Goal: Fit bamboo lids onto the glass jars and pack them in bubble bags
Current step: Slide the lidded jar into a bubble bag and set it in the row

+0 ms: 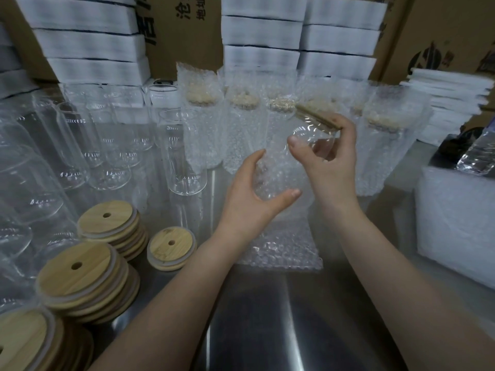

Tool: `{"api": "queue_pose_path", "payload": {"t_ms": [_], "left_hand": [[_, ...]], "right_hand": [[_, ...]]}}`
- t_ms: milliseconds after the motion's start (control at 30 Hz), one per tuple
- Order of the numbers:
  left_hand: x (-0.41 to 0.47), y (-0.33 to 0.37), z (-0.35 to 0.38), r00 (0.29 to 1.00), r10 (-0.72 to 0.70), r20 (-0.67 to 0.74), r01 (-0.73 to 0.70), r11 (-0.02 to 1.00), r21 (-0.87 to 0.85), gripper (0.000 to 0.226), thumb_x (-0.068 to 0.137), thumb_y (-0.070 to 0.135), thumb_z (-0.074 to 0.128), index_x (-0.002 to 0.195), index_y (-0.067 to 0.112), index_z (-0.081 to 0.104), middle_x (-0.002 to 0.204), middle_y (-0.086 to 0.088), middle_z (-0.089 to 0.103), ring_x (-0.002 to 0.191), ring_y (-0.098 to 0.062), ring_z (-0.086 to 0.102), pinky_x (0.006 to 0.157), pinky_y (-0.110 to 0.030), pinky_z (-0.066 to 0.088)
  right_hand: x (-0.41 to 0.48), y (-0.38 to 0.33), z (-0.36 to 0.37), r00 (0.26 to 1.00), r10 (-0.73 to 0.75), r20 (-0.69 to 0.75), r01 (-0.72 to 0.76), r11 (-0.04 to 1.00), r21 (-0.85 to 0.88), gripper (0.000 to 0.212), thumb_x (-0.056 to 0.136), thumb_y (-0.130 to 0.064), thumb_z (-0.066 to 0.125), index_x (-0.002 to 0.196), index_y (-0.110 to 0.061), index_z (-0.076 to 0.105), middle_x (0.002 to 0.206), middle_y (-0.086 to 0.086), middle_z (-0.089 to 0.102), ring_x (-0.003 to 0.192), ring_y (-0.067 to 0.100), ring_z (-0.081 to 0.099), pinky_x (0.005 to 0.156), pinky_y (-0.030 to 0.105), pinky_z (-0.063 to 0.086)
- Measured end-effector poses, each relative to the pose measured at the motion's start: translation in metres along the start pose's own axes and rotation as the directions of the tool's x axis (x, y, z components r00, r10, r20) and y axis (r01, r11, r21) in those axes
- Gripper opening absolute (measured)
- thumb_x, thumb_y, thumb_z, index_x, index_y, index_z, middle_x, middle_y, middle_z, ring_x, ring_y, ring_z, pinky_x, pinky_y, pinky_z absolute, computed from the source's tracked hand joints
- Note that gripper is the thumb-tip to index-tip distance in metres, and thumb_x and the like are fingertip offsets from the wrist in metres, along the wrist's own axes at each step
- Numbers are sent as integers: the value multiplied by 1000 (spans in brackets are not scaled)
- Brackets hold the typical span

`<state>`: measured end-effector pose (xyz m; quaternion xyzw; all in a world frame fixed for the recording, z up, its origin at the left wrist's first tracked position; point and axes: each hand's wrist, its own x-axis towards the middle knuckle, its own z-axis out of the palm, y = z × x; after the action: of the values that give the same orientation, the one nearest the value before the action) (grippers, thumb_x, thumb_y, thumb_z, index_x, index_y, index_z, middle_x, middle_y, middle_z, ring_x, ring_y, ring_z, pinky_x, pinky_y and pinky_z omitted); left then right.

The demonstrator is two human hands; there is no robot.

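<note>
Sliding a lidded glass jar (310,137) into a bubble bag (276,175) is the step in hand, as I read it. The right hand (332,162) has its grip curled round the jar's bare upper part, thumb on the near side and fingers behind. That grip sits just under the bamboo lid (317,117), which is on the jar's mouth. The left hand (249,199), below and nearer, curls thumb and fingers round the bag where it sleeves the jar's base. The jar hangs tilted between the two grips, off the worktop (267,317).

Beneath the left grip lie more flat bags (281,250). Beyond both grips stand bagged jars (241,129), and out past the left grip wait bare jars (182,156) and stacks of lids (80,277).

Next, I'd judge, the bag wants drawing up over the lid as the right grip gives way. Then the jar can join the bagged row.
</note>
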<state>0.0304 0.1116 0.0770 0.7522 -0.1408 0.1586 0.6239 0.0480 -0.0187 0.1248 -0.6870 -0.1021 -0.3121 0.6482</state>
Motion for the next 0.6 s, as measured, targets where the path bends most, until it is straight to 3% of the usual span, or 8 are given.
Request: {"api": "queue_pose_path", "payload": {"t_ms": [100, 200, 300, 400, 467, 533, 600], "left_hand": [[0, 3, 0, 998, -2, -69, -3, 997, -78, 82, 75, 31, 84, 142, 32, 37, 122, 33, 38, 100, 42, 28, 80, 11, 27], [-1, 7, -1, 991, 3, -130, -20, 991, -129, 85, 71, 34, 85, 141, 35, 35, 128, 22, 40, 106, 38, 31, 83, 9, 29], [0, 9, -2, 985, 27, -169, -51, 989, -137, 93, 66, 34, 87, 143, 31, 34, 128, 25, 38, 115, 29, 33, 89, 6, 29], [3, 7, -5, 998, 19, -61, -24, 997, -75, 113, 59, 36, 90, 149, 34, 22, 135, 32, 28, 117, 32, 25, 90, 7, 25], [5, 3, -8, 999, -14, 52, 13, 1000, 24, 130, 55, 38, 93, 153, 36, 9, 144, 25, 19, 129, 20, 21, 101, -2, 21], [8, -1, -13, 983, -95, 158, 81, 992, 97, 137, 53, 38, 95, 155, 34, 3, 155, 14, 16, 140, 3, 17, 112, -19, 20], [8, -4, -16, 963, -172, 208, 157, 984, 84, 128, 54, 32, 96, 153, 26, 16, 157, 4, 30, 142, -9, 31, 116, -28, 26]], "right_hand": [[-6, -3, 4, 995, -24, 93, 26, 999, -21, 61, 70, -39, 82, 122, -31, 51, 115, -9, 55, 107, 25, 56, 91, 51, 53], [-8, -6, 5, 987, -16, 161, 16, 1000, 0, 57, 73, -26, 82, 122, -27, 51, 117, -6, 55, 108, 25, 57, 93, 52, 51], [-6, -5, 5, 979, -1, 202, 3, 1000, -6, 56, 75, -22, 83, 122, -30, 52, 112, -10, 55, 97, 4, 59, 92, 48, 54], [-6, -5, 5, 982, -33, 183, 36, 999, -10, 60, 71, -31, 83, 123, -31, 52, 115, -8, 56, 92, -4, 58, 84, 28, 55], [-5, -5, 4, 987, -73, 142, 75, 997, -9, 62, 70, -33, 83, 123, -30, 52, 119, -11, 55, 94, -2, 58, 81, 21, 53], [-3, -3, 2, 992, -92, 89, 91, 996, 12, 60, 71, -34, 84, 121, -33, 51, 120, -10, 55, 97, 3, 57, 85, 34, 56], [-1, -2, -1, 992, -114, 49, 113, 993, 29, 58, 71, -36, 83, 120, -36, 51, 124, -6, 53, 100, 11, 56, 88, 47, 56]]}}
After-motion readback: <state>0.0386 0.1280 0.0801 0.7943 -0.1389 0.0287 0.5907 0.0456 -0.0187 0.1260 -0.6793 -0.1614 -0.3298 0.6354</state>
